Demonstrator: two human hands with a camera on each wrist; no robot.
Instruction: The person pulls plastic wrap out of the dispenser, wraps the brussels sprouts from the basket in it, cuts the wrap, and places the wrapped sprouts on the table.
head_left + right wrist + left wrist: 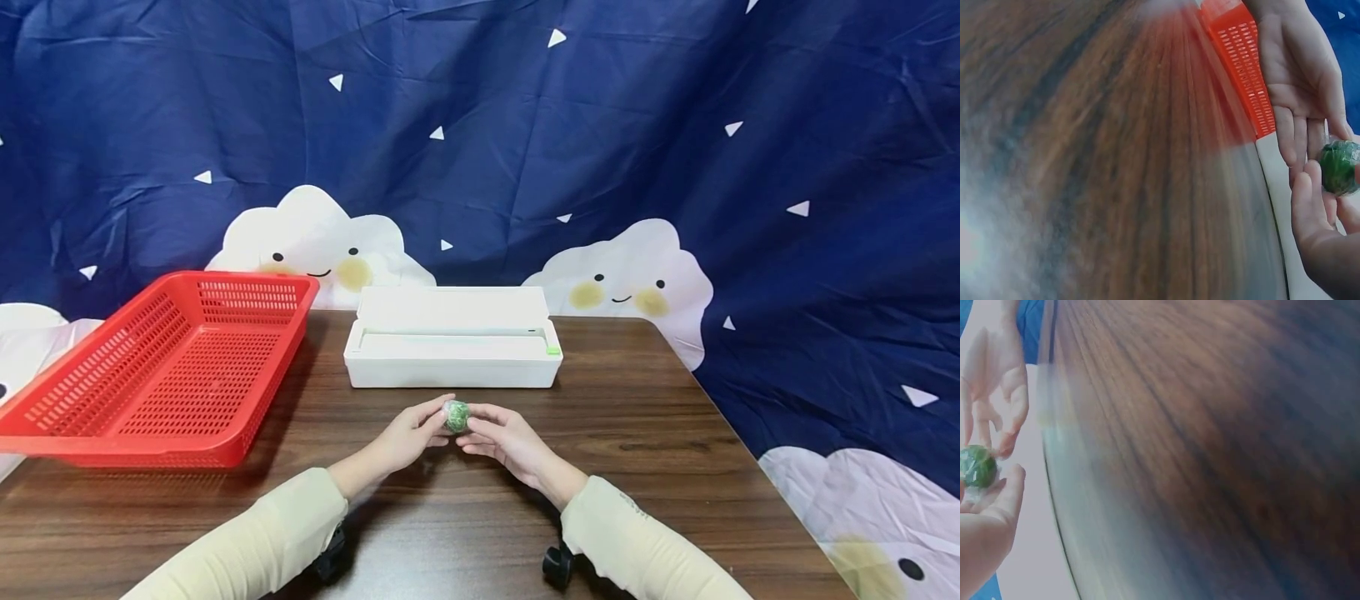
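A small round green thing in crinkled clear film (457,416) is held up between both hands over the table; its exact kind does not show. My left hand (408,435) pinches it from the left with thumb and fingers. From the other side my right hand (513,446) grips it between thumb and fingers. The left wrist view shows the green ball (977,467) close up, with shiny film around it. In the right wrist view the ball (1339,165) lies between the fingertips of the two hands. Just behind the hands stands a long white box (453,372), its lid raised.
A red plastic basket (281,367) with slotted sides stands on the left of the brown wooden table (637,433). The white box has a small green piece (553,351) at its right front. A dark blue cloth (480,167) with clouds hangs behind the table.
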